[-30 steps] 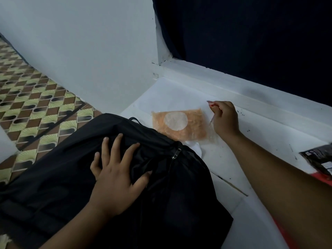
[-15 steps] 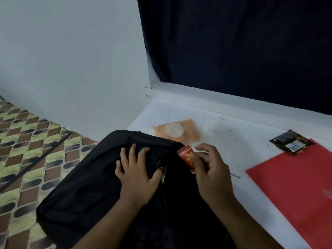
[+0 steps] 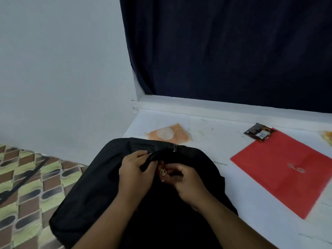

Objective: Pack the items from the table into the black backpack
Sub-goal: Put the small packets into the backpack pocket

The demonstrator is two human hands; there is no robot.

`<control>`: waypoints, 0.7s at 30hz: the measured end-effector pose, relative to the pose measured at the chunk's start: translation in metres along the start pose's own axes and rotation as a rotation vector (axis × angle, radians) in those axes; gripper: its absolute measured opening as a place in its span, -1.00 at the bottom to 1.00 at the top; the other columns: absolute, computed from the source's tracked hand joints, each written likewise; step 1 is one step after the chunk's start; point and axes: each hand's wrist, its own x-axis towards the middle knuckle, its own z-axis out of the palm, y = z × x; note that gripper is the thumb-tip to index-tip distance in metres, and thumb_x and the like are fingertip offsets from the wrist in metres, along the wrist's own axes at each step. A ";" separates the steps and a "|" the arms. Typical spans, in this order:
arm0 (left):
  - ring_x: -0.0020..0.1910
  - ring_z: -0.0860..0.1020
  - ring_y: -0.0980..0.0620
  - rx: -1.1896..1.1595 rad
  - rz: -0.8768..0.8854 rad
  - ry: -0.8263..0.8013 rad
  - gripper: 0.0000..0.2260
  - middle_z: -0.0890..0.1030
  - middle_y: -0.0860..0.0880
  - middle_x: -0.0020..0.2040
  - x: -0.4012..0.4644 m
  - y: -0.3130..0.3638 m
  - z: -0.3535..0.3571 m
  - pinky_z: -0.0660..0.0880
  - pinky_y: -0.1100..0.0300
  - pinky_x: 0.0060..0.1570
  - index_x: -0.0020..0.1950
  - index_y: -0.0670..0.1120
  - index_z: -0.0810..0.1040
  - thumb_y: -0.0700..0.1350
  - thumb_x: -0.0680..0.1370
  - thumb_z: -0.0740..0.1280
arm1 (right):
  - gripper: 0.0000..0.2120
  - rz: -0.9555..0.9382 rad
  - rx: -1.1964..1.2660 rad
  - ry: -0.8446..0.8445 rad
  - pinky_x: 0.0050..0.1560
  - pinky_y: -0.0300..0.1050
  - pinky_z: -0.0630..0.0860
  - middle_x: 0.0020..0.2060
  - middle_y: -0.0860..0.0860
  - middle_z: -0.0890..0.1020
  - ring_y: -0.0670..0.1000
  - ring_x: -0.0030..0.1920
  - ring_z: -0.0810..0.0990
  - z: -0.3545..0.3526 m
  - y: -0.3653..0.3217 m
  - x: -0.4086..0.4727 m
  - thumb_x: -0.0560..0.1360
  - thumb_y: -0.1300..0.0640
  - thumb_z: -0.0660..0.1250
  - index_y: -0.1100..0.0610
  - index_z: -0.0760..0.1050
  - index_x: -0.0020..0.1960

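The black backpack (image 3: 100, 186) lies over the white table's near left corner. My left hand (image 3: 133, 169) grips the edge of its opening and holds the fabric up. My right hand (image 3: 186, 182) pinches a small red packet (image 3: 162, 170) at the mouth of the opening, partly tucked under the fabric. A silver zip pull (image 3: 174, 147) hangs at the top of the bag. An orange packet with a white disc (image 3: 168, 134) lies on the table just beyond the backpack.
A red envelope folder (image 3: 280, 169) lies on the white table (image 3: 224, 141) at the right, with a dark sachet (image 3: 258, 134) on its far corner. An orange item (image 3: 327, 137) shows at the right edge. A dark curtain hangs behind. Patterned flooring lies at the left.
My right hand left the orange packet, came to the backpack with a small red packet, and now holds it at the opening. My left hand went from lying flat on the bag to gripping the opening's edge.
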 end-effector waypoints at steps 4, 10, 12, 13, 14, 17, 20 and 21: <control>-0.14 0.45 0.11 -0.016 0.100 0.008 -0.85 0.48 0.08 -0.25 0.000 0.010 -0.014 0.31 0.47 -0.12 -0.19 0.14 0.71 -0.14 0.45 0.50 | -0.64 -0.092 -0.042 -0.079 0.05 -0.30 0.56 -0.07 -0.04 0.70 -0.23 -0.06 0.67 0.008 -0.002 -0.003 0.51 0.52 0.27 0.15 0.63 0.11; -0.17 0.53 0.21 -0.010 0.097 -0.138 -0.83 0.59 0.19 -0.32 -0.007 0.014 -0.018 0.31 0.46 -0.20 -0.20 0.16 0.66 -0.14 0.44 0.46 | -0.60 -0.113 -0.165 -0.013 0.21 -0.18 0.56 0.05 -0.10 0.72 -0.12 0.05 0.68 -0.005 -0.004 -0.033 0.57 0.41 0.22 0.02 0.65 0.18; -0.15 0.53 0.24 -0.038 0.076 -0.132 -0.81 0.59 0.17 -0.25 -0.014 0.012 -0.013 0.34 0.49 -0.18 -0.08 0.17 0.69 -0.14 0.45 0.49 | -0.58 -0.114 -0.196 0.046 0.13 -0.22 0.57 0.02 -0.13 0.72 -0.11 -0.04 0.69 -0.012 -0.003 -0.047 0.58 0.39 0.22 -0.08 0.64 0.12; -0.15 0.53 0.24 -0.053 0.079 -0.127 -0.78 0.58 0.14 -0.22 -0.017 0.012 -0.011 0.34 0.51 -0.17 -0.03 0.16 0.69 -0.15 0.45 0.50 | -0.58 -0.117 -0.200 0.074 0.09 -0.26 0.56 0.01 -0.13 0.71 -0.12 -0.07 0.69 -0.015 -0.003 -0.055 0.58 0.38 0.23 -0.11 0.63 0.10; -0.16 0.52 0.25 -0.068 0.080 -0.131 -0.76 0.56 0.13 -0.20 -0.022 0.013 -0.008 0.35 0.51 -0.17 0.02 0.16 0.69 -0.17 0.46 0.50 | -0.60 -0.121 -0.197 0.102 0.06 -0.30 0.55 0.00 -0.14 0.71 -0.14 -0.09 0.69 -0.019 -0.003 -0.062 0.58 0.37 0.24 -0.11 0.63 0.09; -0.18 0.50 0.25 -0.078 0.094 -0.145 -0.72 0.52 0.11 -0.16 -0.033 0.017 0.001 0.37 0.50 -0.20 0.12 0.10 0.67 -0.20 0.48 0.47 | -0.66 -0.129 -0.203 0.194 0.00 -0.36 0.54 -0.05 -0.14 0.71 -0.14 -0.13 0.68 -0.032 -0.001 -0.083 0.58 0.35 0.27 -0.06 0.64 0.09; -0.22 0.49 0.22 -0.074 0.078 -0.182 -0.66 0.50 0.13 -0.13 -0.041 0.023 0.012 0.37 0.45 -0.22 0.24 0.06 0.62 -0.22 0.51 0.44 | -0.68 -0.146 -0.186 0.292 -0.04 -0.33 0.56 -0.10 -0.13 0.71 -0.11 -0.17 0.68 -0.051 0.004 -0.096 0.57 0.36 0.28 -0.02 0.65 0.07; -0.19 0.48 0.20 -0.068 0.077 -0.206 -0.63 0.49 0.15 -0.10 -0.044 0.025 0.016 0.37 0.43 -0.18 0.28 0.06 0.60 -0.22 0.51 0.43 | -0.68 -0.147 -0.167 0.325 -0.07 -0.31 0.56 -0.11 -0.12 0.71 -0.09 -0.18 0.68 -0.059 0.006 -0.098 0.57 0.36 0.27 0.00 0.65 0.07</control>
